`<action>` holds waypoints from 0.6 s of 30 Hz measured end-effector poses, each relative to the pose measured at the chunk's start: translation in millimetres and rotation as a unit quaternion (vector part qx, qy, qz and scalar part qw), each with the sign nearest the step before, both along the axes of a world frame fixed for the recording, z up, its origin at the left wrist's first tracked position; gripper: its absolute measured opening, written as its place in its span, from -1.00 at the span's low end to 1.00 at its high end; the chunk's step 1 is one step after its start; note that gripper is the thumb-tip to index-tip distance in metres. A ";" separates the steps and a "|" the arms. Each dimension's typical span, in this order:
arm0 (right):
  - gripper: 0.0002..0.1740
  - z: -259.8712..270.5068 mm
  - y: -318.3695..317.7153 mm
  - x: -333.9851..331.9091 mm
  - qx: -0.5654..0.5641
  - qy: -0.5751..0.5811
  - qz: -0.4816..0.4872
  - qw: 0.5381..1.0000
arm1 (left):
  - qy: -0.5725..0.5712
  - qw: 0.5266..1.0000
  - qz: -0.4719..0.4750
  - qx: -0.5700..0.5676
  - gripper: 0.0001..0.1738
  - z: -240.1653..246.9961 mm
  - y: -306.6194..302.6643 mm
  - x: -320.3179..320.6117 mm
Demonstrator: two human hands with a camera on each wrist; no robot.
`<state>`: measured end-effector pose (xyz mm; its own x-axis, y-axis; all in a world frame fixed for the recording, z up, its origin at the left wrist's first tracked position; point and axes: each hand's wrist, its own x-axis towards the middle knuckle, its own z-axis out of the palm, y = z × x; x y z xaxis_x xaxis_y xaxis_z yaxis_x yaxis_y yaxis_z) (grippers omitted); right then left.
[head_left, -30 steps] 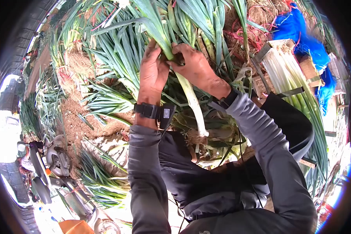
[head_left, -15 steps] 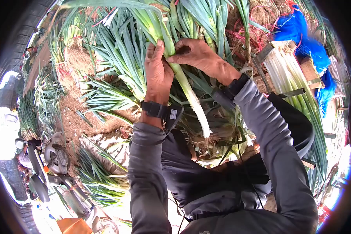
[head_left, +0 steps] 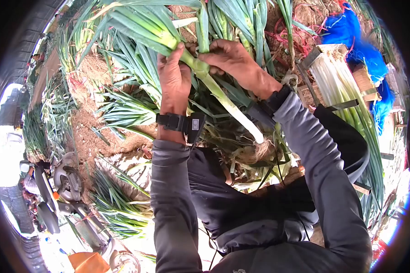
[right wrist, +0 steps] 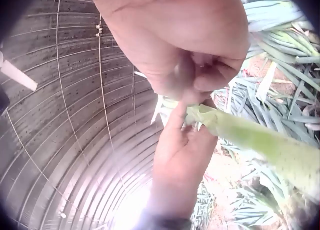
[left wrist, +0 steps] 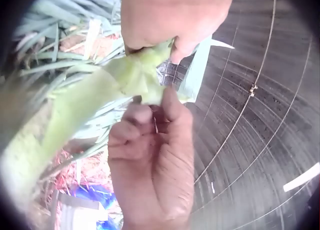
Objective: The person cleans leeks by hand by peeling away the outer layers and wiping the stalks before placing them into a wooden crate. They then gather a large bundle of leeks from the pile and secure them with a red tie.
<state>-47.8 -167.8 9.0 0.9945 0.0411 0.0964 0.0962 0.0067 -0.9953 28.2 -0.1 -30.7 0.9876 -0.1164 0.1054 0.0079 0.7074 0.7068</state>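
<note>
A single leek (head_left: pixel 218 95) is held slantwise in front of the person, its green leaves toward the upper left and its white shank and roots (head_left: pixel 258 149) toward the lower right. The left hand (head_left: pixel 174 77) grips the stalk just below where the leaves fan out. The right hand (head_left: pixel 237 63) pinches an outer leaf (head_left: pixel 203 34) that stands apart from the rest and bends at the stalk. In the left wrist view, thumb and fingers of both hands meet close together around the pale green stalk (left wrist: pixel 95 89). Part of the right hand's fingers is hidden behind the leaf.
Heaps of leafy leeks (head_left: pixel 136 68) lie ahead and to the left on soil. At the right, a bundle of pale leeks (head_left: pixel 332 77) rests in a wooden rack beside blue netting (head_left: pixel 344 34). A scooter (head_left: pixel 68 182) stands at the lower left.
The leek's leafy top has swung left and its root end right. An outer leaf has split away from the stalk at the right hand, which stays near the same place.
</note>
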 end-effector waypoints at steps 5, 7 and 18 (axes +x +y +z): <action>-0.80 -2.8 -12.6 -44.3 0.154 0.014 0.053 0.987 | -0.013 0.998 0.055 -0.016 -0.70 12.2 18.0 4.3; -0.82 -17.3 -43.8 -60.7 0.147 0.053 0.028 0.987 | -0.005 0.997 0.081 0.001 -0.72 11.8 28.1 8.1; -0.26 -106.3 -66.7 -73.4 -0.036 -0.004 0.073 0.997 | -0.007 0.994 -0.078 -0.080 -0.37 26.2 25.9 -3.7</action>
